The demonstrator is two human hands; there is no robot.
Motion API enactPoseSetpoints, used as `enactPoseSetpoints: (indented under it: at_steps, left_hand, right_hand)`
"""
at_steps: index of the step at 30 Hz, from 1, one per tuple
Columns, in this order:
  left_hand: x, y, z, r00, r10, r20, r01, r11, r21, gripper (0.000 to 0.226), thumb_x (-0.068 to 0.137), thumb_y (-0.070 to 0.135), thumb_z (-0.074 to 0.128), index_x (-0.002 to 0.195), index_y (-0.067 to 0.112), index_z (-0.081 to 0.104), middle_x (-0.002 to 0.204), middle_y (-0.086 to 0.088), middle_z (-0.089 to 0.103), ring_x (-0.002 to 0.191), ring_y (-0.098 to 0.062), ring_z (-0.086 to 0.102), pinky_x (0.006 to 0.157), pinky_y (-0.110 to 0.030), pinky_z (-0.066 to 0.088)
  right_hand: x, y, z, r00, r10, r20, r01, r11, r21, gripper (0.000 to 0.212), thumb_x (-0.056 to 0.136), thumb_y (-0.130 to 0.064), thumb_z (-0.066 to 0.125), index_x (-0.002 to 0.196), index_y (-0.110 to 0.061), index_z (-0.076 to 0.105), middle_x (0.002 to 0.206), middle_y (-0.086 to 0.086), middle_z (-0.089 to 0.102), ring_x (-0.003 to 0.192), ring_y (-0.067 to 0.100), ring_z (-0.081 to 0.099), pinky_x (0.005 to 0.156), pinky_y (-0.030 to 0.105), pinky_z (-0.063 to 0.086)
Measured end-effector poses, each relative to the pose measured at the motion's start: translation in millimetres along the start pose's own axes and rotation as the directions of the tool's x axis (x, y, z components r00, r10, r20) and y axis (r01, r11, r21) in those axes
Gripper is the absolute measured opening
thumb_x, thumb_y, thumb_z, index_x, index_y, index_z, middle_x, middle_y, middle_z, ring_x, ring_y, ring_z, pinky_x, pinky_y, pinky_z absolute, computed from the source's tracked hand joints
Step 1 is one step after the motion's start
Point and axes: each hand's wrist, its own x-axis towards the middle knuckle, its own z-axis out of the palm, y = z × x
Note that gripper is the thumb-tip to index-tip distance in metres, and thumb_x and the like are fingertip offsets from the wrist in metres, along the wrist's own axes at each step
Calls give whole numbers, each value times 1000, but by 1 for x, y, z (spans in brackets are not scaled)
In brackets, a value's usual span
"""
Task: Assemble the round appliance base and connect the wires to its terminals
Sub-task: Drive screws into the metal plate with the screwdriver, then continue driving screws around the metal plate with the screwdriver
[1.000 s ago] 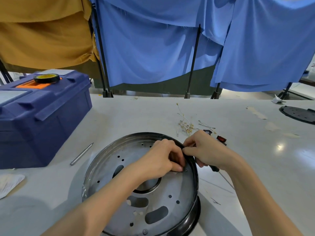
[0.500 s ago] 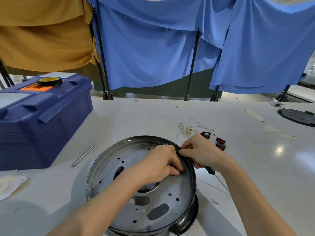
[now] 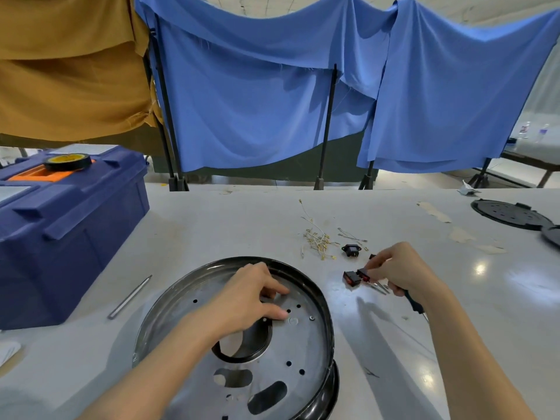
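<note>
Metal base (image 3: 306, 344): right hand (image 3: 400, 269) gone off, pinching red switch (image 3: 363, 274).

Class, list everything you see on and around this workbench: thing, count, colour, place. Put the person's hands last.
table: 1, white, under everything
round base: 1, silver with black rim, front centre
toolbox: 1, dark blue, left
tape roll: 1, black, on toolbox
metal rod: 1, silver, between toolbox and base
wires: heap, pale, behind base
socket: 1, black, right of wires
rocker switches: 2, red and black, right of base
screwdriver: 1, black handle, in right hand
round plates: 2, black, far right
cloths: blue and mustard, hung behind
left hand: on round base
right hand: holds screwdriver, fingertips on one switch
</note>
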Motion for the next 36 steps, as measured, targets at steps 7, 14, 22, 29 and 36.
enactPoseSetpoints:
  at_steps: [7,14,22,29,36]
  left_hand:
    - [1,-2,3,1000,16,11,-16,999,29,44,77,28,81,119,21,70,102,7,50,96,-7,44,74,-5,32]
    - [-1,-2,4,1000,9,11,-10,1000,14,43,79,27,80,119,21,69,99,11,48,93,-2,41,75,-1,31]
    - [-2,-2,4,1000,-23,21,23,1000,-6,44,79,27,80,121,22,68,99,12,47,99,-6,44,74,0,31]
    - [-3,-2,4,1000,-21,15,21,1000,-2,41,80,27,79,119,22,68,95,15,46,94,-3,44,73,1,31]
    - [-2,14,-6,990,-55,-129,22,970,-241,15,88,14,70,101,18,75,83,5,71,81,-15,68,75,-11,45]
  right_hand:
    - [13,18,-3,991,117,-62,-123,986,-114,18,80,14,61,68,3,69,51,10,53,39,19,37,41,23,32]
    - [20,25,15,993,105,-60,-118,949,-291,15,75,3,74,88,7,70,66,13,60,59,25,52,56,30,41]
    - [21,23,21,998,-62,-9,44,794,-606,7,83,-4,55,80,-9,51,76,7,51,73,28,53,57,28,35]
    - [16,20,18,988,-105,110,149,811,-566,23,74,-6,68,96,-10,61,86,3,55,70,19,52,53,26,39]
    - [-21,-19,-5,937,-258,236,271,962,-24,20,73,0,73,89,-8,66,66,9,69,42,17,38,41,23,32]
